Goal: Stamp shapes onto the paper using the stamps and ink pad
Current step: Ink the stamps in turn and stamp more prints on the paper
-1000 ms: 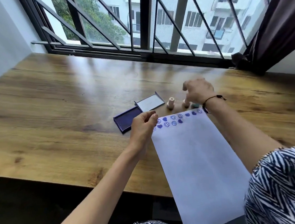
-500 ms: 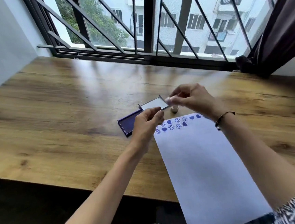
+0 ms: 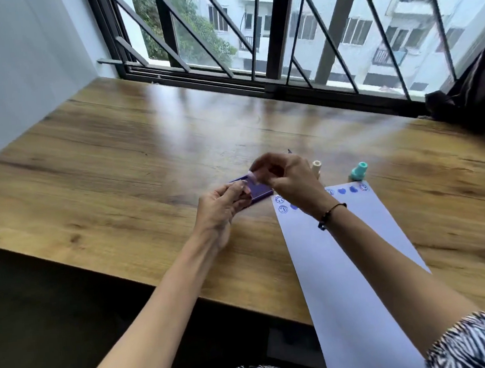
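Stamp [image 3: 253, 179] first: your right hand [image 3: 286, 180] pinches a small pale pink stamp in closed fingertips, and your left hand [image 3: 223, 207] has its fingertips closed on the stamp's near end too, so both hands share it (whether you are pulling off a cap or just turning it, the blur will not say). It lies roughly level, long axis running left to right between the two hands, directly above the purple ink pad [image 3: 258, 195]. That is the relation that counts: the pad sits straight below your fingers, so in my judgement the stamp must be tipped face down before inking. The right hand has the firmer hold and is nearer the paper [image 3: 343, 248], which lies just to the right of the pad with smiley and heart prints [image 3: 350, 189] along its far edge.

Two more stamps stand past the paper's top edge, a cream stamp [image 3: 316, 168] partly behind your right hand and a teal stamp [image 3: 358, 171] further right. Most of the ink pad is hidden by your hands, and its lid shows only as a sliver. The stamp's face cannot be made out.
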### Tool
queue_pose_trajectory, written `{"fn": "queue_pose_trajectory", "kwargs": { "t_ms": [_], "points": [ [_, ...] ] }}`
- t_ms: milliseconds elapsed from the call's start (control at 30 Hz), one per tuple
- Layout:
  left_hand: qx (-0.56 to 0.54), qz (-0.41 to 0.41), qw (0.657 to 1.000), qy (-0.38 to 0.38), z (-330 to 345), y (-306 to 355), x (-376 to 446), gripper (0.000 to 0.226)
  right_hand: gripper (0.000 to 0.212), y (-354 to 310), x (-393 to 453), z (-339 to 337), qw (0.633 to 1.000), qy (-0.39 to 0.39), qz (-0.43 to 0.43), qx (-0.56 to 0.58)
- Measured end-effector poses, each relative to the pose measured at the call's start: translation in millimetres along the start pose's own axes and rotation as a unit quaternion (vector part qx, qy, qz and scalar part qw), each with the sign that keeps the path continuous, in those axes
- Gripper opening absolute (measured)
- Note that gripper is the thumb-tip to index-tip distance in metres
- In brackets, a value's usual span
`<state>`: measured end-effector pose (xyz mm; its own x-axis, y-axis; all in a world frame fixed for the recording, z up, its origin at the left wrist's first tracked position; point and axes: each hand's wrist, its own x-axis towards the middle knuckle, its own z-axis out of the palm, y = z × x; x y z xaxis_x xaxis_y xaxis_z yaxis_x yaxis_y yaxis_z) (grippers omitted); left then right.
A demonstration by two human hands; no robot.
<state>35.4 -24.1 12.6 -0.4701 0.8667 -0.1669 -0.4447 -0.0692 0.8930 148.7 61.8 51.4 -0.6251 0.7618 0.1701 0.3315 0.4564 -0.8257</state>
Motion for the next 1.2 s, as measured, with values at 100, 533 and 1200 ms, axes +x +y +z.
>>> {"fn": "queue_pose_trajectory", "kwargs": {
  "t_ms": [100,533,1200],
  "points": [
    [-0.012,0.012,0.998,0.062,-15,-2,-1,0.022,0.006,2,16,5,0.994,0.017,-0.041,-0.103],
    [0.019,0.035,0.993,0.112,-20,-15,-5,0.013,0.016,18,43,47,0.917,-0.128,-0.105,-0.363],
    [0.09,0.067,0.992,0.064,37,-28,-9,0.016,0.009,28,-10,-28,0.983,0.153,0.088,-0.051]
  ]
}}
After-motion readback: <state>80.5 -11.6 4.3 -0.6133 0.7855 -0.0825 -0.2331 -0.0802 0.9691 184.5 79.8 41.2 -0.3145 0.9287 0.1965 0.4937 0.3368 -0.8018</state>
